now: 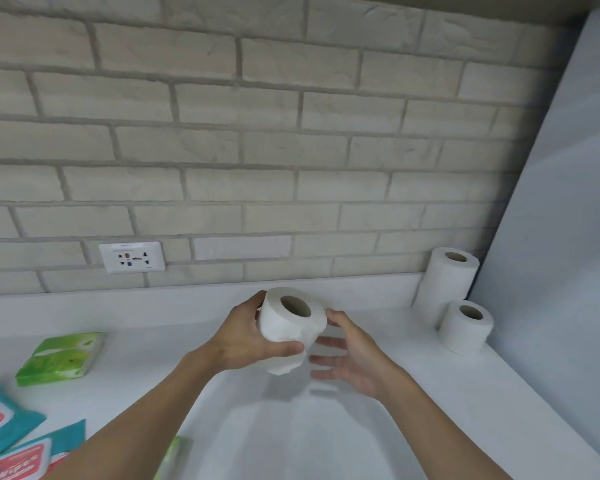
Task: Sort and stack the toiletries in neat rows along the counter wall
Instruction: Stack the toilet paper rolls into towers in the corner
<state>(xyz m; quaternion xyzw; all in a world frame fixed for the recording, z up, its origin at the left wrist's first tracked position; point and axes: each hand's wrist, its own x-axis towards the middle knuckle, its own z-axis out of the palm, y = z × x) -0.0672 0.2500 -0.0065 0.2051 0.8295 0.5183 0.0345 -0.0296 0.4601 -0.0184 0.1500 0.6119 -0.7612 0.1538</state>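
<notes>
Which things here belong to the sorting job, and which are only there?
Belong to the job: held toilet roll, left hand, right hand, two rolls by the wall, green tissue pack, wipes packs.

Only there: wall socket, brick wall.

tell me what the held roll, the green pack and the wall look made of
Held roll: soft white tissue paper on a brown cardboard core, matte, with a loose torn end hanging down. Green pack: likely thin plastic film, since it is glossy and creased. Wall: pale brick or brick-look cladding, rough and matte with recessed grey joints; which of the two cannot be told.
</notes>
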